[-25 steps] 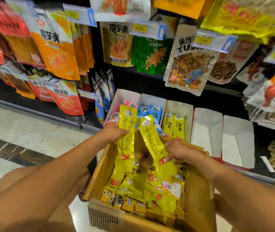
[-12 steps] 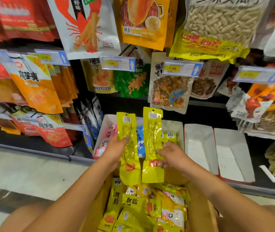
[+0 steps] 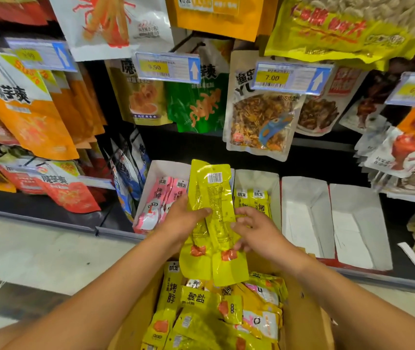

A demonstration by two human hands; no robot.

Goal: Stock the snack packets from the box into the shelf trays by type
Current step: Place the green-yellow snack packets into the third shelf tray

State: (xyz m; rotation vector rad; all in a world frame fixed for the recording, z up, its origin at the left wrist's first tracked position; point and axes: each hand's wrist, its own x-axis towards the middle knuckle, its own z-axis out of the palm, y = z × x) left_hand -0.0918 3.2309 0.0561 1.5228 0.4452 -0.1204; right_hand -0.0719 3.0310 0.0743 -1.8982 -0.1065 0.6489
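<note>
Packets (image 3: 214,218) (two, overlapping) sit between both hands, above the box (image 3: 300,311).

Left hand (image 3: 183,223): grips two yellow packets (image 3: 214,198), thumb across their front.
Right hand (image 3: 257,231): fingertips curled onto the packets' right edge.
Yellow packets: upright, overlapping, barcode side showing, above the box (image 3: 302,311).
Box: cardboard, holding loose packets (image 3: 201,299), mostly yellow.
Left tray (image 3: 158,165): pink packets (image 3: 156,203) standing in it.
Next tray (image 3: 259,176): yellow packets of the same kind.
White trays (image 3: 305,198): two, side by side, further right.
Price tags (image 3: 167,68): 9.90 and 7.00, among hanging snack bags (image 3: 259,122).
</note>
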